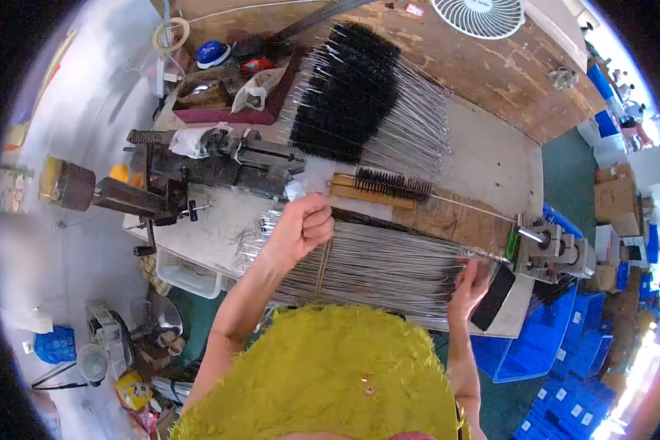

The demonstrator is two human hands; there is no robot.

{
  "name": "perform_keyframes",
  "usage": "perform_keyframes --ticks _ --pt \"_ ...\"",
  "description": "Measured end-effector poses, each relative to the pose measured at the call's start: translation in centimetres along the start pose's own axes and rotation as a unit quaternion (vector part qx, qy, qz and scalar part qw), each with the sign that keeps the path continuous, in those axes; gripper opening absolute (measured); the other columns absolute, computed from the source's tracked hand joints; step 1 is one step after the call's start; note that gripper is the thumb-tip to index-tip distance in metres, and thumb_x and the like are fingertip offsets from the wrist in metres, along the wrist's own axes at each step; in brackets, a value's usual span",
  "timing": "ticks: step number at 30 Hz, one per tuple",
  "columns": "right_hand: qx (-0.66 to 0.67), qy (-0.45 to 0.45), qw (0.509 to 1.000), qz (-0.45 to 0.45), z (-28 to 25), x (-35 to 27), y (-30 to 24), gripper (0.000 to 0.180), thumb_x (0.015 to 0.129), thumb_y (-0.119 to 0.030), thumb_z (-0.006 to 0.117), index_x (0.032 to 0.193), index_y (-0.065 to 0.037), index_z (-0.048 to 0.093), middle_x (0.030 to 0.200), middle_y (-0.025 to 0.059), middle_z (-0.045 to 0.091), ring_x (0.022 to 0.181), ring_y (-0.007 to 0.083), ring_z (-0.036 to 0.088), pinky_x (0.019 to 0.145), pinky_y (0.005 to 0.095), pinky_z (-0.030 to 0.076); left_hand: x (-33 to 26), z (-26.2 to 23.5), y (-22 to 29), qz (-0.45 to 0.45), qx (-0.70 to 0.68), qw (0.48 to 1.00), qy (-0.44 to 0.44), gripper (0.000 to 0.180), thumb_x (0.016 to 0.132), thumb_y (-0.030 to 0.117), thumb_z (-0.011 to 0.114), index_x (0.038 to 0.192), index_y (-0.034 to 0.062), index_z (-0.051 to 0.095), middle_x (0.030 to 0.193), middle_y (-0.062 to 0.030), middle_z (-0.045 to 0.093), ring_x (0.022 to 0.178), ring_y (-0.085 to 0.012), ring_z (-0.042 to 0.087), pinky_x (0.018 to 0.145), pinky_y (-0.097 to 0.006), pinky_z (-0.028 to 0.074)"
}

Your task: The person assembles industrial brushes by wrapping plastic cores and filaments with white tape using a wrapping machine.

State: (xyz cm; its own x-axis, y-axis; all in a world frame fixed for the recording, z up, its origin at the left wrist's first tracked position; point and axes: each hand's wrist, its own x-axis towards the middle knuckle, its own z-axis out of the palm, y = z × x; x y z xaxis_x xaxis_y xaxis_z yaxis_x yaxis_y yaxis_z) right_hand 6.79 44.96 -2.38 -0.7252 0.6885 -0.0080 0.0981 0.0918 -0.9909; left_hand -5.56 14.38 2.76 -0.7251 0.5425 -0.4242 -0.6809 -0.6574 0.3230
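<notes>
Wire bundle under both hands

Brown cardboard boxes stacked far right, blue labelled crates lower right, crumpled blue packet lower left

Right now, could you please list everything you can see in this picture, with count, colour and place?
bench: one, grey and brown, centre
wire bundle: one, silver, on bench, nearest the person
finished brushes: one pile, black bristles, silver stems, far side of bench
single brush: one, black, on a wooden strip, mid bench
machine: one, dark metal, left of bench
clamp: one, grey, right edge of bench
fan: one, white, top
crates: many, blue, lower right
left hand: closed, over the wires
right hand: at the wire ends
</notes>
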Motion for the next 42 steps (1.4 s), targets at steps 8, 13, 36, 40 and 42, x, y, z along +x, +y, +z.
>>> perform_keyframes --ticks 8,13,36,40,42 --pt "0.214 0.116 0.954 -0.173 -1.3 5.0 -17.0 0.027 0.092 -0.031 0.050 0.099 -0.006 0.053 0.069 -0.0002 0.052 0.044 0.0023 0.027 0.042 0.0170 0.023 -5.3 7.6 -0.3 0.540 0.719 0.415 0.136 0.089 0.062 0.014 0.081 0.133 -0.0018 0.031 0.128 -0.0208 0.041 0.111 -0.0271 0.048 0.097 -0.036 0.039" --pt "-0.005 -0.170 0.964 -0.202 4.6 4.9 -19.6 0.024 0.091 -0.017 0.050 0.106 0.002 0.051 0.079 0.0049 0.055 0.044 0.0098 0.046 0.043 0.0219 0.037 -3.4 6.7 -1.0 0.286 0.649 0.700 -0.082 0.057 0.076 0.012 0.069 0.125 -0.0008 0.041 0.104 -0.0151 0.055 0.079 -0.0156 0.054 0.070 -0.026 0.044" --pt "-0.288 -0.184 0.786 -0.515 18.4 11.7 -5.6 0.018 0.075 -0.009 0.056 0.093 -0.009 0.058 0.094 0.0125 0.058 0.074 0.0293 0.061 0.055 0.0402 0.048 4.0 8.4 1.6 0.485 0.816 0.315 0.015 0.020 0.075 0.001 0.058 0.093 0.0096 0.061 0.079 -0.0062 0.061 0.067 -0.0257 0.056 0.059 -0.036 0.045" --pt "-0.337 -0.271 0.642 -0.633 10.7 8.0 -6.2 0.026 0.074 -0.010 0.057 0.100 -0.012 0.060 0.096 0.0085 0.057 0.075 0.0225 0.060 0.058 0.0313 0.046 9.7 10.3 -1.2 0.424 0.816 0.380 -0.098 0.018 0.075 0.004 0.058 0.090 0.0092 0.065 0.071 -0.0075 0.061 0.066 -0.0265 0.058 0.058 -0.035 0.046" --pt "-0.369 -0.290 0.602 -0.646 7.8 6.0 -8.2 0.031 0.071 -0.012 0.058 0.102 -0.012 0.061 0.094 0.0063 0.057 0.074 0.0180 0.059 0.062 0.0262 0.043 9.3 10.9 -0.7 0.361 0.836 0.400 -0.101 0.016 0.075 0.004 0.058 0.089 0.0070 0.066 0.068 -0.0101 0.060 0.065 -0.0280 0.059 0.058 -0.035 0.046"
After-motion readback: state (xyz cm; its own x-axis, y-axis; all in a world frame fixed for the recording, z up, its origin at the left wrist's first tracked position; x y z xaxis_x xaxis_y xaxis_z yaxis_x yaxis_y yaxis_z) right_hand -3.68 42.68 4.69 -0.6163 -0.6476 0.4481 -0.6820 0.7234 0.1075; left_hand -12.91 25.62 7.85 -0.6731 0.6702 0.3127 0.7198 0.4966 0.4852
